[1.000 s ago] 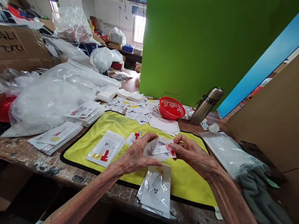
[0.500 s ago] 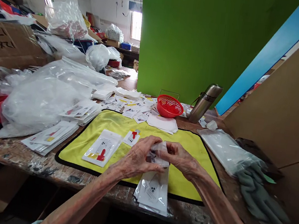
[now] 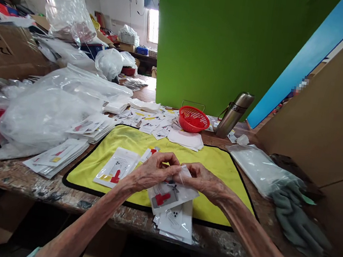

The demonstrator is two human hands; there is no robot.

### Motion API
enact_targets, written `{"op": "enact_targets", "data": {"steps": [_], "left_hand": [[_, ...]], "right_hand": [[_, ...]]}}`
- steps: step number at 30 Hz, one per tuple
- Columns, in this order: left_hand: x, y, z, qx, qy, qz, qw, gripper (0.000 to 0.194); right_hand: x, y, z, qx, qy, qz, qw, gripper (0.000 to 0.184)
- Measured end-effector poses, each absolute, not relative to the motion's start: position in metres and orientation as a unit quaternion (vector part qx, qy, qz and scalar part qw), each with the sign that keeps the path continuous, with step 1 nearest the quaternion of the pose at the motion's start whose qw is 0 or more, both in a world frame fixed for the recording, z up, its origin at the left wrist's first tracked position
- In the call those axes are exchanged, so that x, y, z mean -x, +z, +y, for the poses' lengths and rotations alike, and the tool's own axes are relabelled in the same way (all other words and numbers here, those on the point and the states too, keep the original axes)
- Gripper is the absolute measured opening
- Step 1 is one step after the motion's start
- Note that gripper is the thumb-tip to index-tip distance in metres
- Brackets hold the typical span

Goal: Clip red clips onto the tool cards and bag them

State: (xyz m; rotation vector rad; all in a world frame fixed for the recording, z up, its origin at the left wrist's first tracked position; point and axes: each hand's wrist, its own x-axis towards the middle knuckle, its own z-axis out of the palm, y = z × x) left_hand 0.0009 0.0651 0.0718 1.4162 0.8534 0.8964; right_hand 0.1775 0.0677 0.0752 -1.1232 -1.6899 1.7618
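Note:
My left hand (image 3: 155, 169) and my right hand (image 3: 204, 179) are both closed on the upper edge of a small plastic packet (image 3: 170, 197). A red piece and a grey shape show through its front. The packet is tilted above a pile of white printed packets (image 3: 176, 222) at the mat's front edge. Left of my hands, a flat packet (image 3: 116, 166) with a red piece lies on the yellow mat (image 3: 217, 162). A small card (image 3: 147, 155) with another red piece is partly hidden behind my left hand.
A red basket (image 3: 193, 121) and a steel flask (image 3: 233, 115) stand behind the mat, near scattered printed cards (image 3: 156, 123). Stacked packets (image 3: 57, 156) and a big plastic bag (image 3: 49, 109) are on the left. Clear bags (image 3: 252, 167) and a grey cloth (image 3: 297, 220) lie right.
The packet, bunched between my fingers before, now hangs spread out with its red piece facing me. Both my hands have turned inward and grip its top edge. The view has shifted slightly.

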Motion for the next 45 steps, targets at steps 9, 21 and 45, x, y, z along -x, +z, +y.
{"op": "enact_targets", "data": {"steps": [9, 21, 45], "left_hand": [[-0.001, 0.069, 0.061, -0.504, 0.439, 0.401, 0.626, 0.033], [-0.012, 0.062, 0.047, -0.415, 0.459, 0.377, 0.689, 0.039], [-0.084, 0.02, 0.224, -0.745, 0.155, 0.636, 0.126, 0.027]], "right_hand": [[-0.192, 0.076, 0.06, 0.404, 0.616, -0.607, 0.299, 0.034], [-0.194, 0.073, 0.047, 0.421, 0.597, -0.614, 0.299, 0.035], [-0.24, 0.021, 0.081, 0.58, 0.272, -0.728, 0.245, 0.013]]}}
